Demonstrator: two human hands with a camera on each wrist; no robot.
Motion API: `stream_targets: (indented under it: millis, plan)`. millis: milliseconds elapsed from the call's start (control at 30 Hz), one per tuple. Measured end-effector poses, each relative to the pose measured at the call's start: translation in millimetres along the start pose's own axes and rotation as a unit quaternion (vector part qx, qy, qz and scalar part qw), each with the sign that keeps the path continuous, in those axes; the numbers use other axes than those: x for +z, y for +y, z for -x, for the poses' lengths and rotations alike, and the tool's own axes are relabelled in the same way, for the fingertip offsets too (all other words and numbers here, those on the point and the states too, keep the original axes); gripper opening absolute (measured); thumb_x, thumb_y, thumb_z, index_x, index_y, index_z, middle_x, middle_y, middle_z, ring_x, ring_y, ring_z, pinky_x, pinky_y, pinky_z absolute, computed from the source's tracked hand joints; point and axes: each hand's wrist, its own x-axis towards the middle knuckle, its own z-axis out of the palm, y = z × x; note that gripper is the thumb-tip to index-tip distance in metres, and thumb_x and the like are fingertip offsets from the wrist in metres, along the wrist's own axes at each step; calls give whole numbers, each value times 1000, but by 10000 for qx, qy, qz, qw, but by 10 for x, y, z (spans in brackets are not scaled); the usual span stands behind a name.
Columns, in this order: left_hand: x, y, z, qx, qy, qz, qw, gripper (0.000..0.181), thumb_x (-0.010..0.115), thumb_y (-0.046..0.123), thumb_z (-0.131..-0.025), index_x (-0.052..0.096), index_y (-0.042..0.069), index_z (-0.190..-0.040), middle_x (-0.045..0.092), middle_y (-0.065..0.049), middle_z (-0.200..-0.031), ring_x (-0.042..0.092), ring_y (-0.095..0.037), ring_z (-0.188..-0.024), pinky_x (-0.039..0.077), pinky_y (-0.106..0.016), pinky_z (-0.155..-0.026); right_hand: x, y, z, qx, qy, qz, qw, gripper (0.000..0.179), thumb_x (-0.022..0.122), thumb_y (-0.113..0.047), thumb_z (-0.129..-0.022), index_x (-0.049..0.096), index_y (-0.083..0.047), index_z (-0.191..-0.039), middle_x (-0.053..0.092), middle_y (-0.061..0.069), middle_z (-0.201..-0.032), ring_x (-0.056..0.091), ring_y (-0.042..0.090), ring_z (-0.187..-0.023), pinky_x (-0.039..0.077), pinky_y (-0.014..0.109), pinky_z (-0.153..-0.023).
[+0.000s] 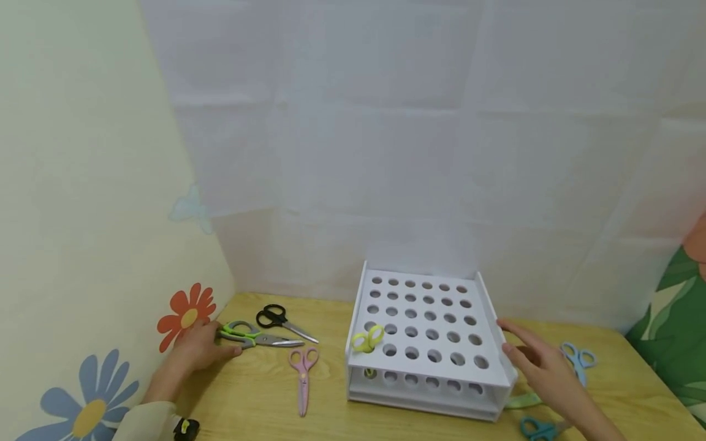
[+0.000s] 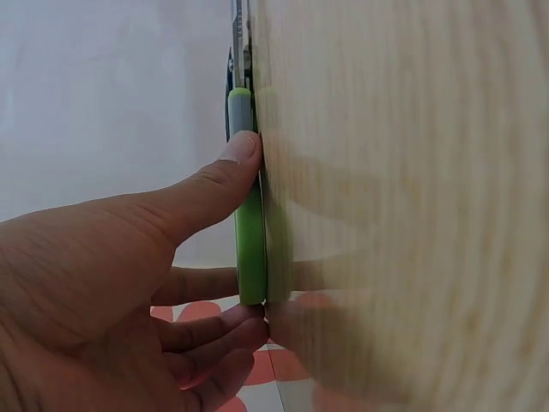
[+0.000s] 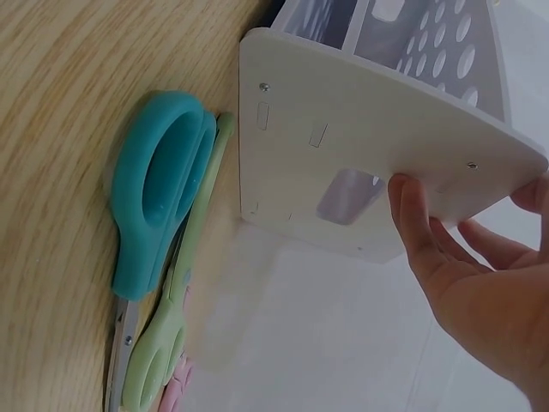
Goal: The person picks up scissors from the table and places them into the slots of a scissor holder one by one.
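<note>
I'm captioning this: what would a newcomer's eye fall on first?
Probably the white rack, its top dotted with round holes, with yellow scissors in one near its left edge. Left of the rack lie green scissors, black scissors and pink scissors; the left hand is at the green handles. The right hand touches the rack's right side.

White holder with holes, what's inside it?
Yellow scissors poke down through the top panel; a small bit shows underneath. Deeper inside is covered, so I can't tell.

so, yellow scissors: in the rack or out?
In: the yellow scissors sit handles-up in the near-left hole of the white rack, with more yellow showing just beneath.
</note>
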Motion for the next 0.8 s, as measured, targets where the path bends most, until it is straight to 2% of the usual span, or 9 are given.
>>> stream_targets:
  millis: [100,233,367,533,600,700,800]
  plan:
    - [2,6,15,-89,-37,207,9997,88,86,58,-74,59,-14,-117,53,-17,-95,50,-31,-85,48,-45,-71,9,12,2,-259,92,51,9996,47,58,-24,-106,51,-12,-151,53,19,-145,66,8,-99,57,29,-70]
    - [-21,36,49,-226,-106,543,9982,77,89,52,-73,61,-10,-109,50,-8,-80,48,-26,-76,38,-36,-61,25,14,4,-447,195,126,9987,45,58,-21,-106,53,-10,-149,53,18,-145,66,5,-101,56,27,-76]
    - [-36,56,69,-226,-124,737,9969,72,90,50,-72,61,-7,-104,48,-7,-78,46,-25,-74,36,-35,-60,27,18,11,-287,129,100,9995,46,58,-23,-106,51,-11,-151,53,20,-145,67,8,-100,56,27,-75]
    - [-51,51,69,-153,-198,666,9975,69,90,52,-72,60,-4,-100,49,-7,-79,47,-25,-75,38,-35,-61,22,30,5,-260,158,221,9993,47,58,-24,-106,51,-13,-151,55,20,-143,67,8,-100,56,27,-75]
    - [-58,49,66,-63,-136,473,9988,70,89,54,-72,60,-4,-101,50,-9,-83,47,-27,-79,39,-38,-64,22,31,1,-341,217,287,9988,46,58,-23,-106,52,-13,-150,56,19,-142,66,7,-101,55,26,-76]
    - [-44,46,58,259,136,84,9995,80,88,56,-72,61,-8,-113,52,-22,-101,47,-41,-95,43,-54,-78,24,24,-2,-380,224,279,9986,45,58,-23,-106,52,-13,-150,56,18,-143,66,7,-101,55,26,-76]
    - [0,52,51,613,346,-289,9971,92,85,60,-74,58,-9,-129,46,-35,-126,39,-55,-115,35,-72,-92,27,18,4,-306,146,281,9990,46,58,-23,-106,51,-13,-151,54,18,-145,67,8,-100,55,27,-75]
